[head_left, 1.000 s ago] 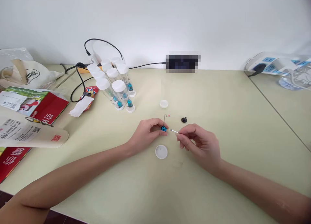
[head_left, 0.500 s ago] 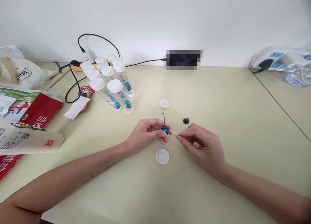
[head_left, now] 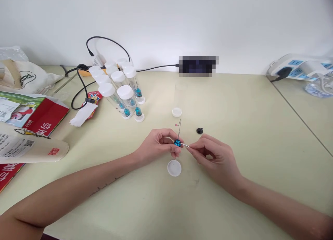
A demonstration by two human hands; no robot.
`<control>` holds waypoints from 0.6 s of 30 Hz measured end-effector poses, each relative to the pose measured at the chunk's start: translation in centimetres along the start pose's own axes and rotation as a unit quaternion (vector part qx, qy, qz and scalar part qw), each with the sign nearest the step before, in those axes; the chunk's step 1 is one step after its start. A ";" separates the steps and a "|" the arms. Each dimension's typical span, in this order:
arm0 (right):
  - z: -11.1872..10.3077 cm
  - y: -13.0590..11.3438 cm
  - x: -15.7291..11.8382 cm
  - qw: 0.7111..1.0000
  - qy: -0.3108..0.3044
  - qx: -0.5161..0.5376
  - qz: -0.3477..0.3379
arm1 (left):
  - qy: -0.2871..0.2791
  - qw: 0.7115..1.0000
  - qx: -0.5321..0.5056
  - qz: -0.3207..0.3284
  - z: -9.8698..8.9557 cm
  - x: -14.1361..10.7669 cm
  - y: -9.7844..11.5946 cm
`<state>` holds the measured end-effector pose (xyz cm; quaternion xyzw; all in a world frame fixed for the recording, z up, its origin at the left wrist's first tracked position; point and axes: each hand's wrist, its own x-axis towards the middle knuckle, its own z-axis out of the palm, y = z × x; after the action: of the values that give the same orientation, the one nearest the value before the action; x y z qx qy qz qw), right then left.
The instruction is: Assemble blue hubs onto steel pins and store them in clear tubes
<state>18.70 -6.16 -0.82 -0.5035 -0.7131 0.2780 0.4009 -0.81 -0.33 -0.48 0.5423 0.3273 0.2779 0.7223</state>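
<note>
Between the thumb and fingers of my left hand (head_left: pixel 162 143) is a small blue metallic part (head_left: pixel 177 143) with a thin metal rod (head_left: pixel 179 129) rising from it. A tiny pink bit hangs near the rod's top. My right hand (head_left: pixel 215 160) pinches a thin silver stick (head_left: pixel 185 145), whose far end meets the side of the blue part. Nearer to me lies a round white cap (head_left: pixel 174 168), and another white cap (head_left: pixel 177 112) sits beyond my hands. A small black knob-like piece (head_left: pixel 199 130) rests by my right fingers.
Several clear tubes with white caps (head_left: pixel 125 92) stand at the left, blue parts inside. A red box (head_left: pixel 52 115) and a paper cup (head_left: pixel 47 148) lie far left. At the back are a blurred dark phone-like device (head_left: pixel 199 66) and a power strip (head_left: pixel 293 65).
The blue part has tilted in my left hand, so its rod leans slightly right. My right hand still holds the stick against it. The whole view has shifted slightly.
</note>
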 end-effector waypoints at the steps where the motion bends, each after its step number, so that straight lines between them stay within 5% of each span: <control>1: 0.0 0.1 0.0 1.000 -0.001 -0.011 -0.010 | -0.002 1.000 0.000 0.000 0.0 0.0 0.0; 12: -0.2 0.6 -0.4 0.960 0.030 -0.216 -0.178 | 0.008 1.000 0.021 0.019 -0.1 -0.1 -0.1; 18: -0.5 0.5 -0.7 0.964 0.002 -0.211 -0.165 | 0.009 0.995 0.076 0.067 0.1 -0.4 -0.3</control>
<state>19.54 -6.68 -1.17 -0.4524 -0.8281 0.0507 0.3272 -0.94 -0.77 -0.66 0.6138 0.3173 0.3047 0.6556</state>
